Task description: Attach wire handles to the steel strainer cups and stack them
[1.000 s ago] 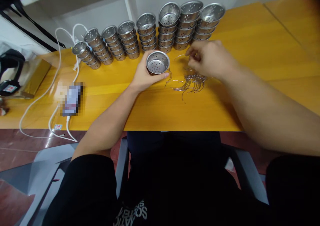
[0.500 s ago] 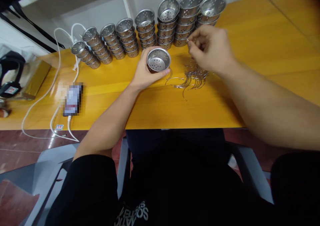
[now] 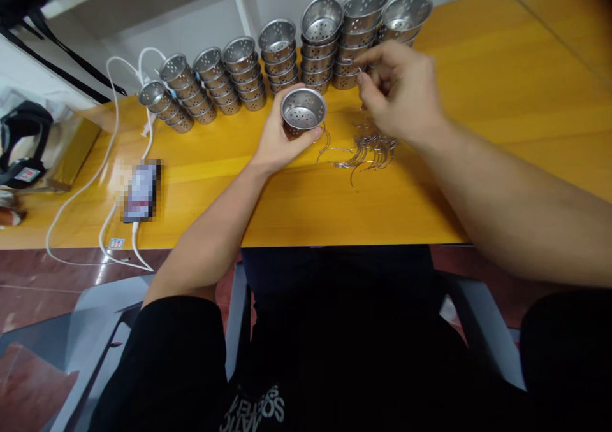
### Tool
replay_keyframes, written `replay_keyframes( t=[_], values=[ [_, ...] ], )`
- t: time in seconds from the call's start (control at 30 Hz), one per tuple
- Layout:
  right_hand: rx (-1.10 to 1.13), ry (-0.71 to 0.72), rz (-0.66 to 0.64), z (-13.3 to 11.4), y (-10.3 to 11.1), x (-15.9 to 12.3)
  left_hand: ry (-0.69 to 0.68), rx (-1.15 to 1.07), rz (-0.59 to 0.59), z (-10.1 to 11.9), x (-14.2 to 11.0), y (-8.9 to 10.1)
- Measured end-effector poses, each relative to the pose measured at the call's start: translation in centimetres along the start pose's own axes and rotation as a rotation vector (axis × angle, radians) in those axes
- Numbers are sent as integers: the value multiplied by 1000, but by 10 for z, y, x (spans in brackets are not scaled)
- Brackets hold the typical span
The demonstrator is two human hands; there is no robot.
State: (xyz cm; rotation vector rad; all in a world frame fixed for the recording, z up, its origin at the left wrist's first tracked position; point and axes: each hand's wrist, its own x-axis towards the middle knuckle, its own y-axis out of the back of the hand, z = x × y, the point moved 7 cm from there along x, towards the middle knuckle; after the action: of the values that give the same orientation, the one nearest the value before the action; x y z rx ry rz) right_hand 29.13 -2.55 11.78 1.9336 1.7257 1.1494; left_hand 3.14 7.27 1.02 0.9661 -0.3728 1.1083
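Observation:
A perforated metal cup (image 3: pixel 304 108) is held upright in my left hand (image 3: pixel 278 132), with the fingers behind it and the thumb along its near side. To its right, my right hand (image 3: pixel 399 91) is raised above the table, thumb and index finger closing on a thin metal wire (image 3: pixel 360 70); most of that wire is hidden by the hand. A loose pile of curved metal wires (image 3: pixel 370 151) lies on the table below my right hand. Several more wires lie between the pile and the cup.
Stacks of perforated metal cups (image 3: pixel 280 56) line the back of the yellow table (image 3: pixel 306 209). A phone (image 3: pixel 142 193) with white cables (image 3: pixel 102 228) lies at the left. Black headgear (image 3: pixel 26 139) rests by a box (image 3: pixel 76 151) at the far left.
My right index finger has lifted slightly away from the thumb, and the wire tip shows between them. The cup in my left hand has shifted up a little.

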Motion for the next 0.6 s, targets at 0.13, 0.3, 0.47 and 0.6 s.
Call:
replay_keyframes(
  t=[0.13, 0.3, 0.47, 0.6],
  values=[
    [62, 152, 66, 6, -6, 7, -72, -43, 29, -5, -2, 2],
    [183, 417, 143, 5, -17, 8, -88, -45, -1, -18, -4, -1],
    [242, 440, 84, -7, -27, -2, -113, -104, 18, -28, -6, -9],
    [266, 421, 43, -15, -33, -7, -164, -132, 24, -25, -5, -16]
  ],
)
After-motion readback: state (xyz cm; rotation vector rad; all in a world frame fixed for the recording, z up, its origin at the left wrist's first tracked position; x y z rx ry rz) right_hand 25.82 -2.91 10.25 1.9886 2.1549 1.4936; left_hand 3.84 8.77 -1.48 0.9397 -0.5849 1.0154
